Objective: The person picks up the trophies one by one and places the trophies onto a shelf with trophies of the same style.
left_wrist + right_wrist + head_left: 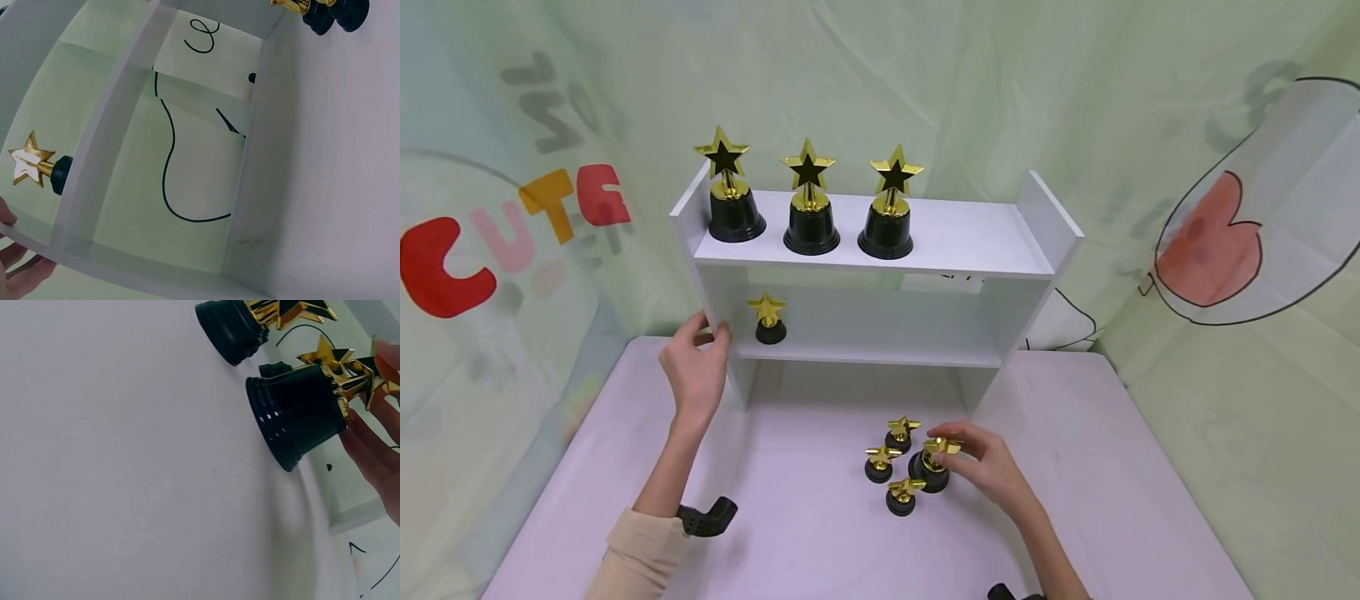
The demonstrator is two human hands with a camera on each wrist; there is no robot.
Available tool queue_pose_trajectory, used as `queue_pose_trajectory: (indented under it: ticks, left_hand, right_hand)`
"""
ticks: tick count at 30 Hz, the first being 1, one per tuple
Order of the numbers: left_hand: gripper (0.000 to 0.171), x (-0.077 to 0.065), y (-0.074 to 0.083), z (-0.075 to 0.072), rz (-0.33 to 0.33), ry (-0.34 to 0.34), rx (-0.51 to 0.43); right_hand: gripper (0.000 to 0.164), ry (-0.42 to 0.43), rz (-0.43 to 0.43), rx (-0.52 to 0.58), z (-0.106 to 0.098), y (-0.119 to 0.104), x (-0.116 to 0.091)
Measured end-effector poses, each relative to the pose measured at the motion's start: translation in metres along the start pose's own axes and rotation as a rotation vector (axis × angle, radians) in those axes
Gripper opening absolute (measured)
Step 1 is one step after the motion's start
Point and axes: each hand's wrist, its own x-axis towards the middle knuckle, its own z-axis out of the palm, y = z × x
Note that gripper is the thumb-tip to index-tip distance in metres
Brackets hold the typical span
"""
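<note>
My left hand [694, 371] grips the left side panel of a white shelf [880, 360], thumb [6, 212] on the inner side and fingers [28, 275] on the outer. With its thumb and fingers, my right hand [988, 467] pinches the gold star of a larger black-based trophy [930, 472] at the table. Its black base [297, 412] shows large in the right wrist view. Close beside it stand three smaller star trophies [898, 440], [878, 469], [901, 500]. One small trophy [769, 321] stands at the left of the middle shelf.
Three large star trophies [735, 208], [811, 223], [887, 225] line the top shelf from its left end to past the middle. The unit stands on a pale table [805, 533]. Behind hangs a light green curtain [970, 100] with printed letters and drawings.
</note>
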Motion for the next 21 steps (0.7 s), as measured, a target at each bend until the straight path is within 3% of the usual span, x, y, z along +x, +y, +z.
queue_pose_trajectory:
  ticks: [6,21]
  left_hand:
    - [0.023,0.000,0.000,0.000,-0.006,0.002,0.001]
    - [0.023,-0.001,-0.002,0.001,0.000,-0.001,-0.002]
  right_hand:
    - [0.029,0.033,0.086,-0.016,0.010,0.008,-0.003]
    - [0.034,0.104,0.242,0.112,0.016,0.019,-0.008]
